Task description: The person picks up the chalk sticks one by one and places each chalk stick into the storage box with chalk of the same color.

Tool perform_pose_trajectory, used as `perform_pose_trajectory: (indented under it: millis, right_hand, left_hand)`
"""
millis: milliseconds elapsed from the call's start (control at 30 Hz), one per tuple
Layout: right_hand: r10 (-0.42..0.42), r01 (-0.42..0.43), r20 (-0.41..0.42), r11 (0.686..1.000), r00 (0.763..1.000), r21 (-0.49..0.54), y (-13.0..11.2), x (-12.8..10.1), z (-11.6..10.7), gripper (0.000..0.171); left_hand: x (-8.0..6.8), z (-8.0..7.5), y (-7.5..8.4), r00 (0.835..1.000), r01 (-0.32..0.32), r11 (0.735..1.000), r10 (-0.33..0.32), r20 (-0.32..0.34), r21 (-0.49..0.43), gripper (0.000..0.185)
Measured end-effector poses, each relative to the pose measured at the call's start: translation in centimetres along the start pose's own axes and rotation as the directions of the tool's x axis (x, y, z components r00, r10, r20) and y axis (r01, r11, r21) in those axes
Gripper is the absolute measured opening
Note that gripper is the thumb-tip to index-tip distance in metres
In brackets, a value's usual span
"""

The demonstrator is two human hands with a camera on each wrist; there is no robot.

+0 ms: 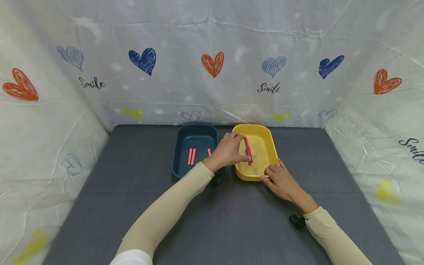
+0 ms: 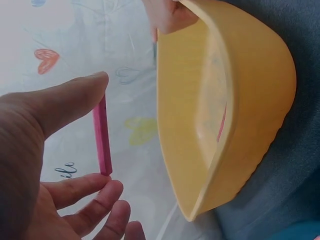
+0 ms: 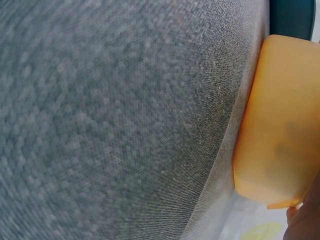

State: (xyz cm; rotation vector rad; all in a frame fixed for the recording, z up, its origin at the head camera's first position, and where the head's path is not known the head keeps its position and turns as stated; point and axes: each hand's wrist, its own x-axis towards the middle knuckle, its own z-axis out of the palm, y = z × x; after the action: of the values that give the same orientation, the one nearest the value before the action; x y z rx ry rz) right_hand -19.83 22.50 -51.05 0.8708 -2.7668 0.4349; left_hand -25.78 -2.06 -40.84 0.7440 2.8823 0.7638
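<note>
The left hand (image 1: 228, 151) pinches a pink stick (image 1: 247, 150) over the yellow tray (image 1: 269, 141), whose near corner the right hand (image 1: 281, 180) touches with relaxed fingers, beside the blue tray (image 1: 180, 147) holding three more pink sticks (image 1: 191, 156).

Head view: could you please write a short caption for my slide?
Left hand pinches a pink stick over the yellow tray; right hand touches its rim.

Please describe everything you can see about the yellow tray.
The yellow tray is a shallow rectangular dish with rounded corners, apparently plastic. It sits flat on the grey mat, right of the blue tray. The right hand touches its near right corner. The left hand holds a pink stick over it.
</note>
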Motion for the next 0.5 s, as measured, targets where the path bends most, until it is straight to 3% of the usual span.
perform_pose_trajectory:
  millis: [500]
  right_hand:
    - [-0.013, 0.013, -0.003, 1.000, 1.000, -0.013, 0.2, 0.0, -0.1, 0.022]
  left_hand:
    - [3.4, 1.1, 0.3, 0.998, 0.058, 0.998, -0.058, 0.034, -0.006, 0.078]
